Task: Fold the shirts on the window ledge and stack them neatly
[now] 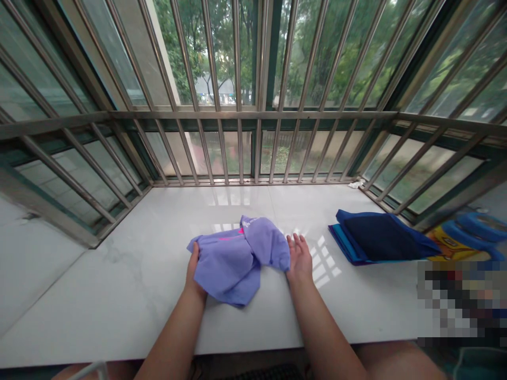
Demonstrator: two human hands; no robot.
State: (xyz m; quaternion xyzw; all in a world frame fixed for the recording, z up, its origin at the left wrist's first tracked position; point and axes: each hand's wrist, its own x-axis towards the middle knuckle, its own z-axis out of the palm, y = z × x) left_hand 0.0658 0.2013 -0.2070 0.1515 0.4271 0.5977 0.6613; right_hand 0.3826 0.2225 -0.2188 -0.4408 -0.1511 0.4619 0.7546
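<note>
A purple garment (232, 264) with pink and white markings lies bunched between my two hands on the white surface. At its left edge, my left hand (195, 272) grips it with the thumb on top; the other fingers are hidden beneath the cloth. Palm turned up and fingers apart, my right hand (300, 258) is beside the garment's right end, its inner edge against the cloth.
The white marble-like ledge (130, 295) ends at metal window bars (259, 153). On the right lies a stack of folded dark blue cloth (380, 235), with a yellow and blue container (459, 237) behind it. A blurred patch covers the lower right.
</note>
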